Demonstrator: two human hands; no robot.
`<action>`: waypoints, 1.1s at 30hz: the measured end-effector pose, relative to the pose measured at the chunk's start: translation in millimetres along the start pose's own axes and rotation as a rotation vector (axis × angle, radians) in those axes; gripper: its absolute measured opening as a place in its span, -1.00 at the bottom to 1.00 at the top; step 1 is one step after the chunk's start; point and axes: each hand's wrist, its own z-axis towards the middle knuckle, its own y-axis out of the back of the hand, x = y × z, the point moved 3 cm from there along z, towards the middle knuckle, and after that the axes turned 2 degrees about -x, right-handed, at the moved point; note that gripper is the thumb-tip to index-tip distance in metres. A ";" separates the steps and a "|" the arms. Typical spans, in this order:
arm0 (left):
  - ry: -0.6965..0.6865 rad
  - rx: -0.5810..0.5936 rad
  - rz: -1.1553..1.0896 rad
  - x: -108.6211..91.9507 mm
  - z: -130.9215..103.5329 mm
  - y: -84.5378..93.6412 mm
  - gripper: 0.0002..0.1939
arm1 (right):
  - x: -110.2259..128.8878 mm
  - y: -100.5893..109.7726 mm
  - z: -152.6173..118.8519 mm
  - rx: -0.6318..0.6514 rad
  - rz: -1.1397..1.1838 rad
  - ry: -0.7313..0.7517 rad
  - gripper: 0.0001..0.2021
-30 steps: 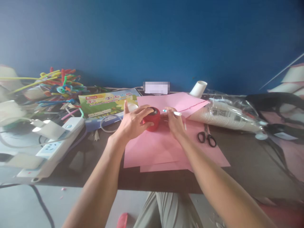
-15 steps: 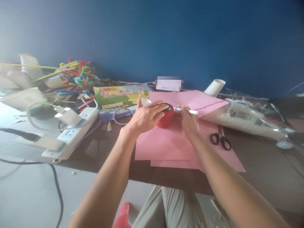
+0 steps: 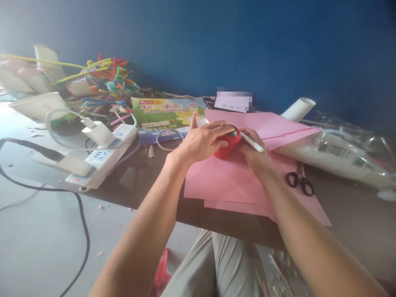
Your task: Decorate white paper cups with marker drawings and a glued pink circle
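A red, round, cup-shaped object (image 3: 227,151) with a dark, shiny rounded top stands on sheets of pink paper (image 3: 213,181). My left hand (image 3: 202,140) is on its left side, with fingers over the top edge and the thumb against the side. In my right hand (image 3: 255,154) is a white pen (image 3: 253,142), slanting down to the right. The pen's front end lies close to the red object's right side, where its tip cannot be made out. The right fingers are partly hidden behind the pen and the object.
Black-handled scissors (image 3: 300,183) rest on the paper's right side. Behind them are stacked paper cups (image 3: 337,152) in clear plastic and a white tube (image 3: 298,109). Leftward are a craft-paper pack (image 3: 167,113), a power strip (image 3: 102,159) with cables, and colourful pipe cleaners (image 3: 113,80).
The pen has swung from nearly level to a downward slant, and its front end is now hidden. My right hand has turned with it. The left hand stays on the red object; the view has shifted.
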 end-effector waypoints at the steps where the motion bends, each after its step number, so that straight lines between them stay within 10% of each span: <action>1: 0.002 0.001 -0.004 0.8 0.1 -0.5 -0.60 | 0.3 0.1 -0.1 0.022 0.008 0.005 -0.63; 7: -0.006 -0.008 -0.014 2.7 0.6 -1.7 -0.60 | -1.7 0.4 -1.3 0.192 0.033 -0.016 -0.47; 33: -0.020 -0.012 -0.056 -3.1 -0.8 0.7 -0.62 | -1.3 1.4 -0.7 0.163 -0.024 0.018 -0.51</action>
